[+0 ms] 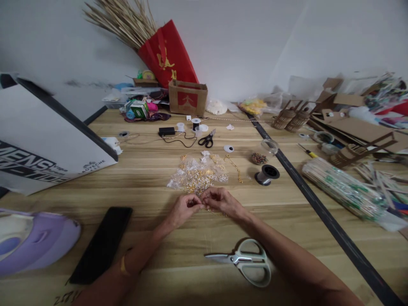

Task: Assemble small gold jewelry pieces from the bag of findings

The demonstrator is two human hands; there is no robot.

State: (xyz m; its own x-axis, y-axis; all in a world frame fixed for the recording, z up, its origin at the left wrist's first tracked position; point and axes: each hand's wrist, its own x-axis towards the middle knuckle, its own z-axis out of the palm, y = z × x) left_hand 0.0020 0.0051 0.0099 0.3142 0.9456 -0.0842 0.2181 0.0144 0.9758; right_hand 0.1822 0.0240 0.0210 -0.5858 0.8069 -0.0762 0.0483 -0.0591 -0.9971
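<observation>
Adds up to one left hand (pixel 182 209) and one right hand (pixel 224 202). Shows two scissors (pixel 236 258), one phone (pixel 101 244), one bracelet (pixel 123 266), one red bag (pixel 178 55), one brown bag (pixel 176 102), three baskets (pixel 281 120) and at least three spools (pixel 267 174). Includes one heap (pixel 199 180) of charms too crowded to count.

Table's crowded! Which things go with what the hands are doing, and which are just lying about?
Likely in use:
left hand, right hand, fingertips together, anything held too small to tell
shiny bits just beyond
perhaps white scissors

Likely just lying about:
black slab
purple appliance
red bag
</observation>
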